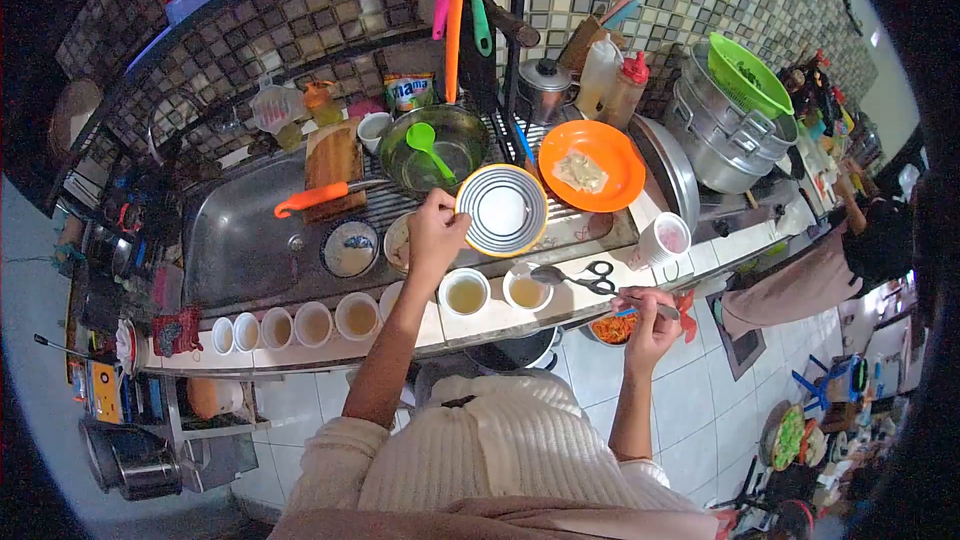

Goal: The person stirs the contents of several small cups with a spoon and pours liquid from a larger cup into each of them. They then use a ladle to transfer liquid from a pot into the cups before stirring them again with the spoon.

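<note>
My left hand [437, 237] grips the rim of a white bowl with dark ring stripes [500, 210], its inside facing me, above the counter edge. In my right hand [650, 322] is a metal spoon [546, 275], its head pointing left beside a cup of pale yellowish liquid [527, 290]. Black-handled scissors [600, 270] lie just behind the spoon. Another filled cup [465, 294] stands below the bowl, and several more [357, 317] line the counter to the left. My left forearm partly hides one cup.
Behind are a steel sink [240, 230], a pan with a green ladle [422, 137], an orange plate [620, 165], stacked cups [668, 235] and large steamer pots [715, 130]. Shredded orange food [612, 328] sits below the counter. Another person [800, 280] is at the right.
</note>
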Tool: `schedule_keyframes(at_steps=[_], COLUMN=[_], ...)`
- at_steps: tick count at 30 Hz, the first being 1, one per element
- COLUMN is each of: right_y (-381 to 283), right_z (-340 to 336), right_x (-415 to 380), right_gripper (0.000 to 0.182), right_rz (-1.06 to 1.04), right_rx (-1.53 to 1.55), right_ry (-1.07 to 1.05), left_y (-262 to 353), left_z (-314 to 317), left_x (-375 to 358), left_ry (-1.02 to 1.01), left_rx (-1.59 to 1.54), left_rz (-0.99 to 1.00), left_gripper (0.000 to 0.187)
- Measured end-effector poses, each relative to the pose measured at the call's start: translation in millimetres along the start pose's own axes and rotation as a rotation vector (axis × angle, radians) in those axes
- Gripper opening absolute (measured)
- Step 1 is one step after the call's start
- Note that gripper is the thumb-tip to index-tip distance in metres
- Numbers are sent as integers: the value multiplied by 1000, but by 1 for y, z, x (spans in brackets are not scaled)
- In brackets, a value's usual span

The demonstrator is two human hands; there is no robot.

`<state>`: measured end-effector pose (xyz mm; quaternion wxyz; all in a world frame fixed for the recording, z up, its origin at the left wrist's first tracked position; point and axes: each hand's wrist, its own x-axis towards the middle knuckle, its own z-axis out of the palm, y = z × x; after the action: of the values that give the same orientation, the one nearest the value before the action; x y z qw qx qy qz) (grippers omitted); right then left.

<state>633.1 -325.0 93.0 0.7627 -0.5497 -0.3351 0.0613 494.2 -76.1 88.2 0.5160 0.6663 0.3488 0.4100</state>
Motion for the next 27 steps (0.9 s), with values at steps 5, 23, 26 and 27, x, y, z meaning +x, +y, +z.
schedule_keyframes(at_steps=[5, 23, 26, 27], right_y=[5, -11, -3, -1], right_z=[3, 35, 39, 41], right_x=[0, 22, 27, 28], right_gripper=[16, 10, 9, 8], right_rz=[-4, -90, -159, -202], right_rx=[-26, -417, -512, -566], right_ry=[-35, -368, -479, -532], left_y=[-27, -71, -12, -1], left_z=[-10, 17, 16, 15], left_x=[12, 39, 13, 2], left_ry=[-61, -204, -200, -235], left_rx=[90, 895, 959, 923], left_rz=[-92, -15, -104, -117], left_gripper=[13, 42, 41, 44])
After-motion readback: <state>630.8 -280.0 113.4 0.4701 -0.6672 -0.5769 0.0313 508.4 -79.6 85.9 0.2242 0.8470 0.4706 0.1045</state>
